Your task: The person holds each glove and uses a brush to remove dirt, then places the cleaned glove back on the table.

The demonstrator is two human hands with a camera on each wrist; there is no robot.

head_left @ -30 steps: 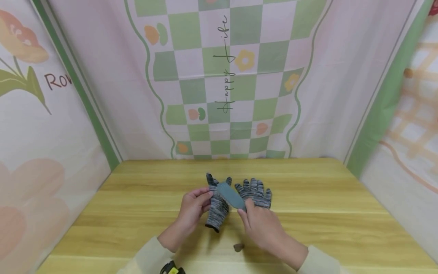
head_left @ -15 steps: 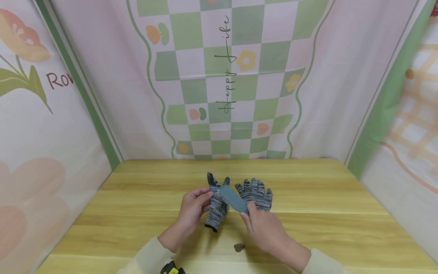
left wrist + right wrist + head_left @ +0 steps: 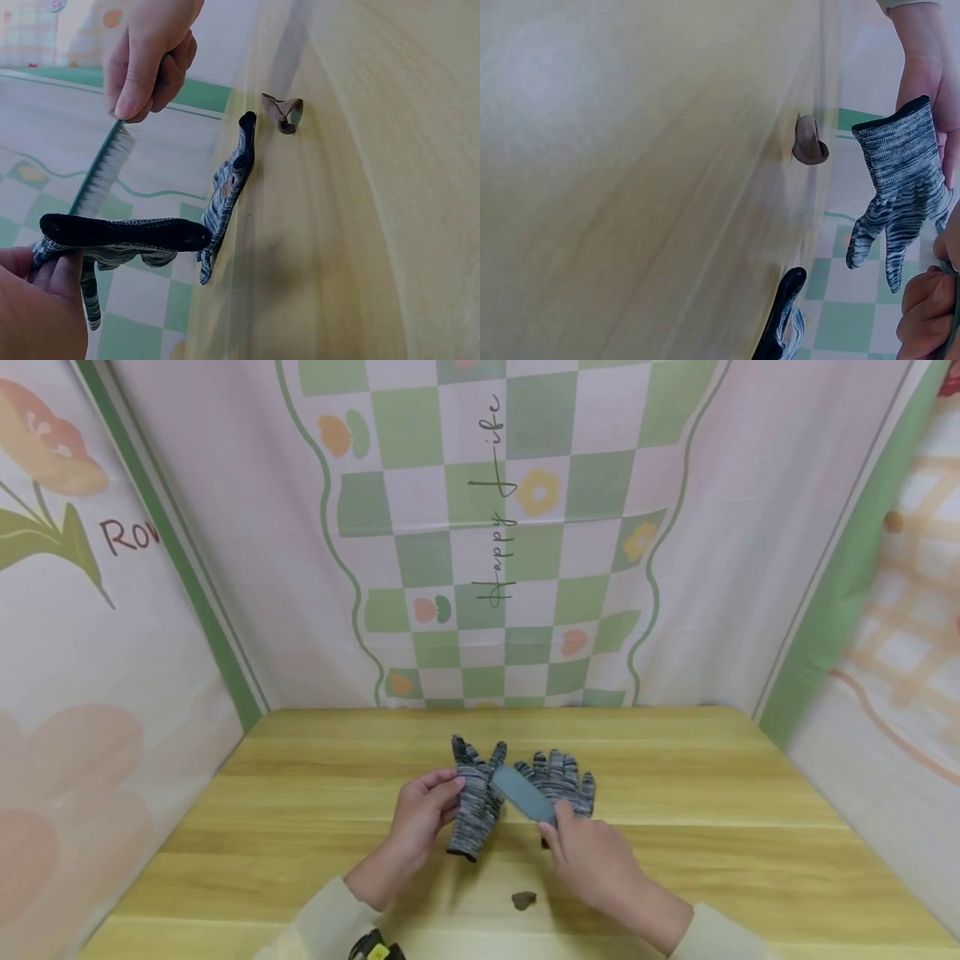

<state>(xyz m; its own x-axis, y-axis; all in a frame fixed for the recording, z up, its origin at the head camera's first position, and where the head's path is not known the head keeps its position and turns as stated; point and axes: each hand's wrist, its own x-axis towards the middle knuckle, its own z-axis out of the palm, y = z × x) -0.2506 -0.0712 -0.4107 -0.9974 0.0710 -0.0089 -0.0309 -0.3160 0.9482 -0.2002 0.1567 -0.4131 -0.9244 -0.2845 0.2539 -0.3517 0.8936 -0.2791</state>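
Note:
My left hand pinches a grey-and-black knit glove at its left side, with the black-edged cuff pointing toward me. In the left wrist view the glove is held up off the table. My right hand grips the handle of a brush with a blue-green back. White bristles show under it in the left wrist view. The brush's tip is at the right edge of the held glove. A second matching glove lies on the table behind the right hand, partly hidden by brush and hand.
A small curled brown piece lies on the wooden table near the front, between the forearms. Something black and yellow shows at the bottom edge by the left sleeve. Patterned curtains stand behind and at both sides.
The brush has slid right and toward me, from over the held glove to its right edge. More of the glove's face shows. The left hand has stayed nearly still.

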